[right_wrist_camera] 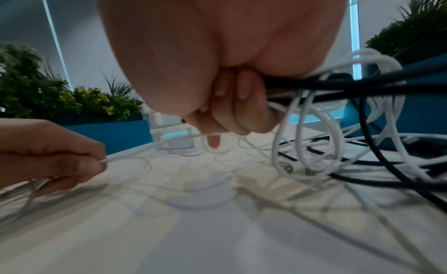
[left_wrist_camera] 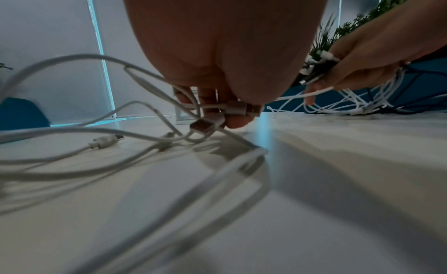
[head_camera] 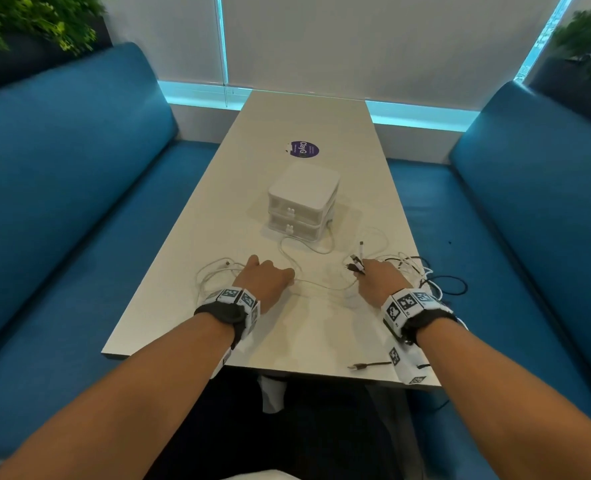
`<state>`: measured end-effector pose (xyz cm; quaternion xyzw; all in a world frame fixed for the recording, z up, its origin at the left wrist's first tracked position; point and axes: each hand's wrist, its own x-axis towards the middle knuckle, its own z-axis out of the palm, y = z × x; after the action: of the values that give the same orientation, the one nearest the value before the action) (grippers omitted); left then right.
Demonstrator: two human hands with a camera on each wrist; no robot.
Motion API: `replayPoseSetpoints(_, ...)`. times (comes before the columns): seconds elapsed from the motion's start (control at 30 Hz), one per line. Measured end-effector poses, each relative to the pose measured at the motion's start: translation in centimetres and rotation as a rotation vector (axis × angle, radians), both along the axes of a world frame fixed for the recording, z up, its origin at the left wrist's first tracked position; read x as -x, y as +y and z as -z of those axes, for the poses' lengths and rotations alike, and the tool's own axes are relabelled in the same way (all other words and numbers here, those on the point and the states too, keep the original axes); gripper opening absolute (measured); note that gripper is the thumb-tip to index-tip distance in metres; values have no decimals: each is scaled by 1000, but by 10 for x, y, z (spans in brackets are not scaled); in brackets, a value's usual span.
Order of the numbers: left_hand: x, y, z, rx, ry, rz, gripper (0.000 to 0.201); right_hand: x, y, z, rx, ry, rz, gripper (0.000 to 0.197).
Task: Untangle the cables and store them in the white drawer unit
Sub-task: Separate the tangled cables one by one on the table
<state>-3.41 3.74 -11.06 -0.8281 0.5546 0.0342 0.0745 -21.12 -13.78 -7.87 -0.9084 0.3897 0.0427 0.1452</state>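
A white two-drawer unit (head_camera: 302, 202) stands mid-table with both drawers closed. My left hand (head_camera: 268, 277) rests low on the table and pinches white cable ends with USB plugs (left_wrist_camera: 232, 110); loose white loops (head_camera: 214, 271) lie to its left. My right hand (head_camera: 378, 277) grips a bundle of black and white cable ends (head_camera: 356, 263), plugs sticking up from the fist. A tangle of white and black cables (head_camera: 425, 275) trails right of it, seen close in the right wrist view (right_wrist_camera: 338, 125). One thin white cable (head_camera: 321, 285) runs between the two hands.
The white table (head_camera: 304, 341) is narrow, with blue benches (head_camera: 62, 202) on both sides. A purple round sticker (head_camera: 302, 148) lies beyond the drawer unit. A black cable with a USB plug (head_camera: 366, 366) lies near the front right edge. A white cable loop (head_camera: 304, 244) curls before the drawers.
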Motion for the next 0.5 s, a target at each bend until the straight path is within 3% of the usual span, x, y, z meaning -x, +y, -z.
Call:
replayPoseSetpoints(0.2, 24, -14, -14, -30, -16, 11, 19, -17, 28, -8, -48, -192, -160, 28)
replayPoseSetpoints(0.37, 31, -19, -21, -20, -3, -116, 11, -28, 38, -14, 11, -168, -76, 27)
replayPoseSetpoints(0.5, 23, -12, -25, -11, 18, -246, 11, -25, 32, -20, -118, -188, -21, 24)
